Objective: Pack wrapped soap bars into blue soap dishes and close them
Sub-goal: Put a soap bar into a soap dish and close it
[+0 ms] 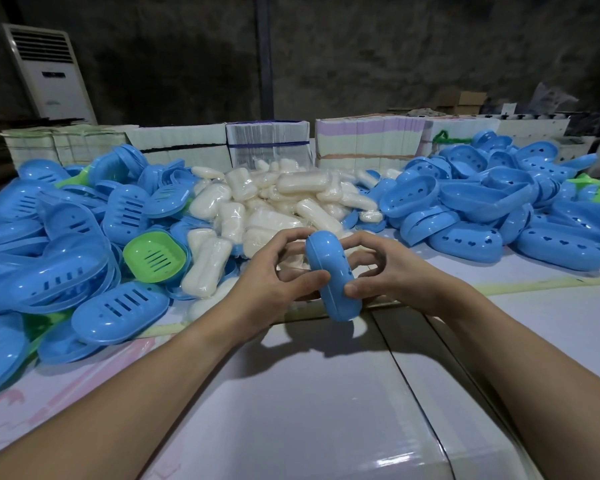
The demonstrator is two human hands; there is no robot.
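Note:
A closed blue soap dish [329, 275] stands on edge above the table's near middle, held between both hands. My left hand [274, 271] grips its left side, thumb near the bottom and fingers curled over the top. My right hand [385, 268] pinches the right side the same way. Behind the hands lies a heap of wrapped white soap bars [274, 206]. Its contents are hidden.
Slotted blue dish halves [49, 244] are piled at the left, with a green one [155, 257] among them. Heart-holed blue halves [499, 209] are heaped at the right. Bundled paper stacks [267, 143] line the back. White table surface [309, 393] lies in front.

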